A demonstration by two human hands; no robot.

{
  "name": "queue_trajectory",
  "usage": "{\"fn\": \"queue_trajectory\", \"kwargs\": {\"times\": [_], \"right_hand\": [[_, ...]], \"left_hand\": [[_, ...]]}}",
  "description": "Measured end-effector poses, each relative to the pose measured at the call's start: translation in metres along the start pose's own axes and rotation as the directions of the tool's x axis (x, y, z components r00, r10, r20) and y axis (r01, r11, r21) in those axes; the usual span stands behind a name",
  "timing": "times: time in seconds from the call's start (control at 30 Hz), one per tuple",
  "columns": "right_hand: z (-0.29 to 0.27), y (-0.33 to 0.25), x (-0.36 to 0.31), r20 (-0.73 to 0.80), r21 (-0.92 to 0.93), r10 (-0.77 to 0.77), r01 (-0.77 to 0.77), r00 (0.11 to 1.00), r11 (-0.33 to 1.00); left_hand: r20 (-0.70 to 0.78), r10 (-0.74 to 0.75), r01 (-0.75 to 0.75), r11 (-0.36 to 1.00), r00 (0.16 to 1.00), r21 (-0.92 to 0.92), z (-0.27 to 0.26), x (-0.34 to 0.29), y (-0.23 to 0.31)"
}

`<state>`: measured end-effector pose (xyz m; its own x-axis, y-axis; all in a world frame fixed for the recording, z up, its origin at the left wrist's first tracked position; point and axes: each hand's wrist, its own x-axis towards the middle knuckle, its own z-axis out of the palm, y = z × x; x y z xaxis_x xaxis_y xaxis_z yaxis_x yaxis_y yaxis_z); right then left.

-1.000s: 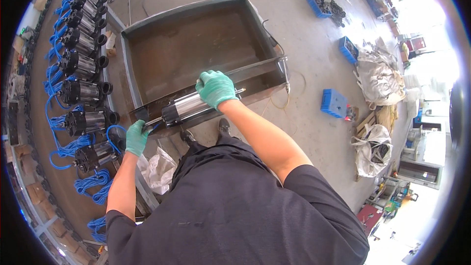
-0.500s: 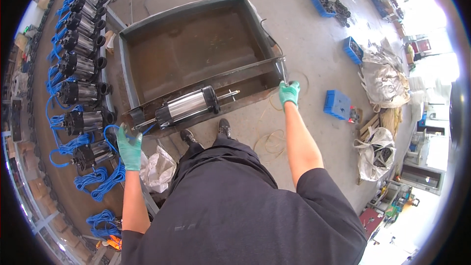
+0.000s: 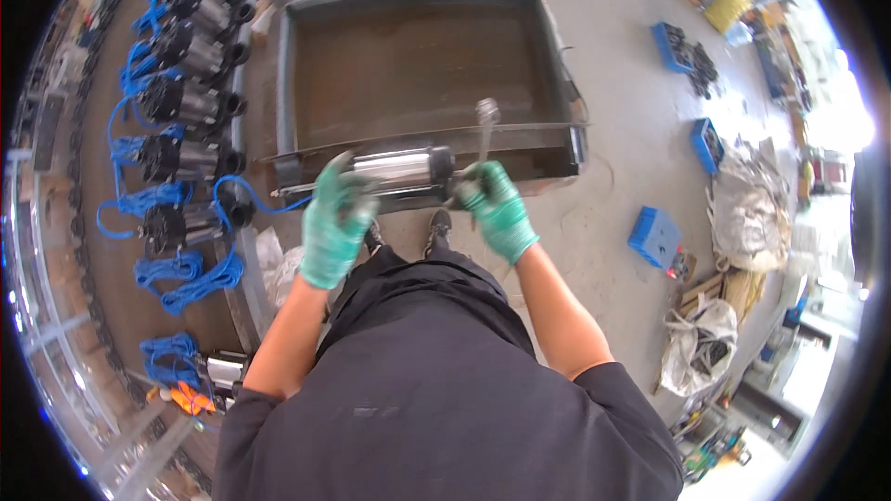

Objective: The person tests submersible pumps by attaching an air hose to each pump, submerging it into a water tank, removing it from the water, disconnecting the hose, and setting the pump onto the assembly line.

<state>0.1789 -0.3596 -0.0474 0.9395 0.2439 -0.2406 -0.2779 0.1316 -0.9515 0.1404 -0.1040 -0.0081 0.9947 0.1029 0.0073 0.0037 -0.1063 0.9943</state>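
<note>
A silver cylindrical pump motor [image 3: 394, 170] with black ends lies across the near ledge of a shallow metal tank [image 3: 418, 56]. My left hand [image 3: 334, 227], in a green glove and blurred by motion, is at the motor's left end, thumb and fingers apart; whether it touches the motor I cannot tell. My right hand [image 3: 497, 209], also gloved in green, is closed round a metal wrench [image 3: 485, 125] that stands up from the fist, its rounded head over the tank's near edge. That hand is beside the motor's right end and hides its shaft. A blue cable [image 3: 246, 184] runs leftward from the motor.
A row of similar motors [image 3: 190, 102] with coiled blue cables [image 3: 176, 274] lines the left side. White sacks [image 3: 752, 209], a blue crate [image 3: 654, 237] and further crates with black parts [image 3: 673, 46] stand on the floor [image 3: 594, 176] to the right.
My right hand has brought the wrench leftward to the motor's right end. My left hand has moved right, from beside the cables to the motor's left end. The view has shifted.
</note>
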Motion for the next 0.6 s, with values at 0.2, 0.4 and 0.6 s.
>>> {"fn": "queue_trajectory", "kwargs": {"times": [0.2,0.4,0.6], "right_hand": [[0.094,0.094,0.021,0.327,-0.353,-0.208,0.323,0.922,0.878],[0.102,0.000,0.027,0.461,-0.634,-0.388,0.602,0.798,0.485],[0.048,-0.017,0.081,0.235,-0.862,-0.365,0.367,0.901,0.351]], "left_hand": [[-0.137,0.038,-0.042,0.999,0.990,-0.025,0.012,0.007,0.002],[-0.489,-0.477,-0.004,0.713,0.730,-0.701,-0.073,0.003,-0.070],[-0.451,-0.743,0.288,0.629,0.494,-0.722,-0.148,0.005,-0.148]]}}
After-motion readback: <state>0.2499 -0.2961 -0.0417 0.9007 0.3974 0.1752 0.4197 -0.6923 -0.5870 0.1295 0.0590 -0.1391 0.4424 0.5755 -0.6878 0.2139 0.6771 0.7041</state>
